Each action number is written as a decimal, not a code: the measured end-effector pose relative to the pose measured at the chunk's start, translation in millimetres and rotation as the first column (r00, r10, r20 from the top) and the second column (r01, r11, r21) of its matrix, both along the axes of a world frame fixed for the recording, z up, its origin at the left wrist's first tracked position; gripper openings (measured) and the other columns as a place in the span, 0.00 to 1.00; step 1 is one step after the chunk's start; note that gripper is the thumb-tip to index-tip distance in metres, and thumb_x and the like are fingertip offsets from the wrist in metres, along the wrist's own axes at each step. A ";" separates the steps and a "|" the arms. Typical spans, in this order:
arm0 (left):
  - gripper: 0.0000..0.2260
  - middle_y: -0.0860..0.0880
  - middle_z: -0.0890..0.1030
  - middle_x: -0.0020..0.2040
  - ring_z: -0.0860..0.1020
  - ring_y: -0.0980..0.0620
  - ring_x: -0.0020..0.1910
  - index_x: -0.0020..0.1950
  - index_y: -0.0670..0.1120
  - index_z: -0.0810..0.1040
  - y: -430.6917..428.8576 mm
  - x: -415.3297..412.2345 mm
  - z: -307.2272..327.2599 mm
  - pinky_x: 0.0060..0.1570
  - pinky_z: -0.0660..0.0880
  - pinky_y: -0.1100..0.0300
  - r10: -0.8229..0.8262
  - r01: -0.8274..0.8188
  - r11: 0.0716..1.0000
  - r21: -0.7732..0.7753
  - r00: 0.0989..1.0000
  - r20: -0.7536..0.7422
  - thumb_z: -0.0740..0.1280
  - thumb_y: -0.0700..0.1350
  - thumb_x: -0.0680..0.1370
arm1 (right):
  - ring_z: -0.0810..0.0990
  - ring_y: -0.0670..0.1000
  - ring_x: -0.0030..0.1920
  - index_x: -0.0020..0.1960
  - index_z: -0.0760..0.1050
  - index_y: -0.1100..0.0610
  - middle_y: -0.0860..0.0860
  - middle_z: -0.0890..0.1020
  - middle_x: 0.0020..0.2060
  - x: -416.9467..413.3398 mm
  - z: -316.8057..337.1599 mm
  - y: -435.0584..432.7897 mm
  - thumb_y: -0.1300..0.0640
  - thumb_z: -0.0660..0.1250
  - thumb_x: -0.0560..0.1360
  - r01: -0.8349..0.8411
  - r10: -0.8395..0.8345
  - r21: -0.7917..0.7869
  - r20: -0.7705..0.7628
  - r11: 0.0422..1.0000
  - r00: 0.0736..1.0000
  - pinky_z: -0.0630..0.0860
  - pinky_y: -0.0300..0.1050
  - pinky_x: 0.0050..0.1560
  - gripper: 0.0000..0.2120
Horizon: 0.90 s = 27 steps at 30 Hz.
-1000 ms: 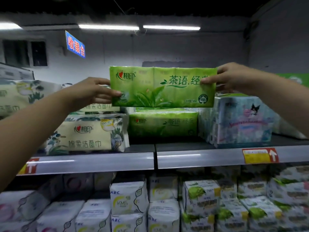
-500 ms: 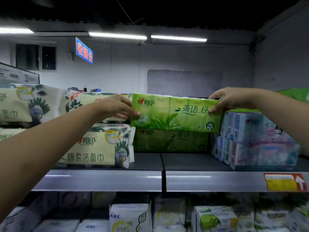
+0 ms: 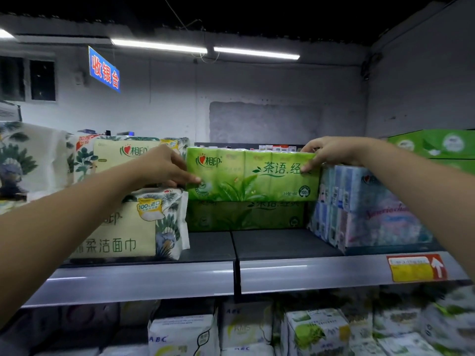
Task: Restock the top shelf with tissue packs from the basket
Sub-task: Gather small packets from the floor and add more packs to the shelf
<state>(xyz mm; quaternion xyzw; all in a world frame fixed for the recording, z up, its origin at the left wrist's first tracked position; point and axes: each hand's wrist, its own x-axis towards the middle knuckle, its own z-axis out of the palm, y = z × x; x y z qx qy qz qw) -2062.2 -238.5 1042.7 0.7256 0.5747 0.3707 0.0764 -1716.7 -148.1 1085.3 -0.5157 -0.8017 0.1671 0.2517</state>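
Two packs deep in the middle slot now, by the look of it: we've got the green tissue pack (image 3: 253,176) sitting on, or just barely above, the lower green pack (image 3: 244,217) on the top shelf (image 3: 282,242), and we can't tell if its weight is fully down yet. Our left hand (image 3: 164,165) pinches its left end, and our right hand (image 3: 331,152) is curled over the top right corner with the thumb on the front, so both are gripping it. We'd say this pack is nearly placed and just needs letting go, maybe with a nudge toward the far wall. How many are left we can't say, since the basket isn't in view. The pack is a long soft brick in shiny, crinkly plastic film with seams between the small bundles inside, so it should squash a bit and slide easily on the one below. It fits snugly between the puffy cream pack (image 3: 123,227) on the left and the blue packs (image 3: 365,209) on the right. The shelf board looks dark and matte with a smooth grey front lip.
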 end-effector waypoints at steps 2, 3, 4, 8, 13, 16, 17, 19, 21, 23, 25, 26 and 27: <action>0.15 0.54 0.80 0.27 0.76 0.52 0.30 0.36 0.46 0.83 1.2 2.2 -8.8 0.34 0.72 0.62 0.050 -0.048 0.999 0.018 0.996 -0.078 0.76 0.57 0.63 | 0.75 0.53 0.57 0.59 0.71 0.52 0.52 0.75 0.58 -1.8 -0.4 0.5 0.55 0.75 0.68 0.009 -0.013 0.058 0.073 0.998 0.997 0.73 0.47 0.56 0.23; 0.11 0.54 0.77 0.23 0.72 0.53 0.27 0.34 0.47 0.81 2.2 2.8 -10.8 0.31 0.69 0.62 0.070 -0.068 0.997 0.029 0.993 -0.094 0.76 0.55 0.65 | 0.74 0.53 0.58 0.59 0.70 0.51 0.52 0.74 0.58 -2.8 -1.2 0.9 0.53 0.76 0.68 0.014 -0.021 0.077 0.102 0.997 0.995 0.72 0.47 0.57 0.23; 0.10 0.53 0.76 0.23 0.70 0.53 0.27 0.33 0.48 0.81 2.4 3.7 -11.0 0.30 0.67 0.63 0.085 -0.081 0.996 0.042 0.992 -0.097 0.76 0.53 0.67 | 0.74 0.53 0.58 0.60 0.69 0.51 0.52 0.73 0.59 -3.3 -1.9 1.8 0.52 0.76 0.68 0.018 -0.030 0.090 0.127 0.996 0.991 0.72 0.49 0.59 0.24; 0.13 0.44 0.83 0.36 0.78 0.48 0.35 0.40 0.45 0.85 3.6 2.8 -10.3 0.38 0.73 0.58 0.130 -0.121 0.990 0.075 0.982 -0.139 0.77 0.53 0.65 | 0.72 0.54 0.61 0.62 0.69 0.50 0.53 0.72 0.64 -6.1 -2.2 4.0 0.48 0.76 0.66 0.028 -0.068 0.165 0.243 0.986 0.968 0.70 0.54 0.65 0.28; 0.19 0.43 0.81 0.40 0.75 0.50 0.37 0.40 0.45 0.75 9.2 6.4 -14.4 0.36 0.68 0.58 0.242 -0.225 0.966 0.128 0.961 -0.133 0.81 0.51 0.60 | 0.71 0.53 0.59 0.67 0.70 0.56 0.52 0.72 0.63 -13.0 -4.4 4.0 0.46 0.74 0.68 0.022 -0.105 0.194 0.428 0.981 0.898 0.68 0.48 0.62 0.31; 0.28 0.49 0.77 0.41 0.74 0.51 0.40 0.49 0.46 0.70 8.4 5.9 -15.5 0.34 0.67 0.58 0.249 -0.234 0.963 0.131 0.962 -0.116 0.82 0.52 0.58 | 0.75 0.59 0.59 0.62 0.74 0.62 0.56 0.77 0.61 -23.3 -6.9 2.0 0.40 0.74 0.65 0.027 -0.140 0.197 0.588 0.980 0.797 0.71 0.53 0.61 0.34; 0.30 0.50 0.76 0.42 0.74 0.50 0.41 0.52 0.47 0.69 8.2 5.7 -15.7 0.34 0.67 0.59 0.247 -0.228 0.964 0.133 0.959 -0.142 0.81 0.52 0.59 | 0.74 0.60 0.61 0.62 0.74 0.62 0.58 0.77 0.61 -26.2 -7.7 2.5 0.39 0.74 0.65 0.033 -0.153 0.198 0.631 0.980 0.760 0.71 0.54 0.61 0.35; 0.32 0.52 0.76 0.42 0.74 0.51 0.41 0.56 0.50 0.68 7.6 6.4 -16.1 0.34 0.66 0.61 0.233 -0.210 0.968 0.139 0.956 -0.178 0.81 0.52 0.60 | 0.73 0.59 0.63 0.62 0.75 0.59 0.56 0.77 0.60 -30.2 -8.6 2.2 0.36 0.73 0.64 0.046 -0.174 0.200 0.689 0.979 0.704 0.71 0.54 0.61 0.36; 0.31 0.52 0.76 0.41 0.74 0.54 0.39 0.57 0.51 0.68 6.8 6.8 -16.2 0.34 0.66 0.60 0.211 -0.187 0.972 0.146 0.962 -0.174 0.81 0.51 0.60 | 0.72 0.58 0.63 0.62 0.75 0.57 0.54 0.76 0.59 -31.9 -8.3 1.6 0.35 0.72 0.64 0.048 -0.184 0.207 0.716 0.977 0.673 0.71 0.51 0.60 0.35; 0.31 0.51 0.78 0.41 0.74 0.55 0.38 0.59 0.52 0.68 6.2 6.5 -16.4 0.34 0.66 0.60 0.194 -0.171 0.975 0.139 0.966 -0.172 0.80 0.51 0.62 | 0.72 0.56 0.62 0.61 0.75 0.55 0.52 0.76 0.59 -32.2 -8.3 1.0 0.34 0.71 0.65 0.037 -0.183 0.212 0.729 0.977 0.660 0.71 0.49 0.57 0.33; 0.29 0.49 0.79 0.40 0.75 0.55 0.39 0.59 0.54 0.69 5.0 7.3 -16.4 0.36 0.67 0.61 0.167 -0.147 0.982 0.120 0.970 -0.176 0.78 0.52 0.64 | 0.71 0.55 0.60 0.60 0.75 0.53 0.51 0.76 0.58 -32.0 -8.5 1.1 0.34 0.71 0.65 0.024 -0.182 0.218 0.743 0.976 0.644 0.70 0.48 0.53 0.32; 0.27 0.49 0.79 0.40 0.75 0.55 0.38 0.59 0.54 0.70 3.9 9.0 -16.4 0.36 0.66 0.61 0.154 -0.135 0.984 0.114 0.971 -0.183 0.78 0.52 0.65 | 0.71 0.55 0.60 0.60 0.75 0.53 0.51 0.75 0.57 -32.1 -8.7 0.9 0.33 0.70 0.65 0.019 -0.183 0.222 0.751 0.975 0.635 0.69 0.47 0.52 0.32; 0.25 0.50 0.79 0.39 0.75 0.54 0.38 0.57 0.53 0.72 3.4 10.2 -16.2 0.36 0.66 0.61 0.146 -0.127 0.986 0.110 0.971 -0.188 0.78 0.52 0.65 | 0.71 0.54 0.60 0.60 0.75 0.53 0.51 0.76 0.57 -32.7 -8.9 0.6 0.33 0.70 0.65 0.014 -0.184 0.224 0.757 0.974 0.627 0.69 0.47 0.51 0.32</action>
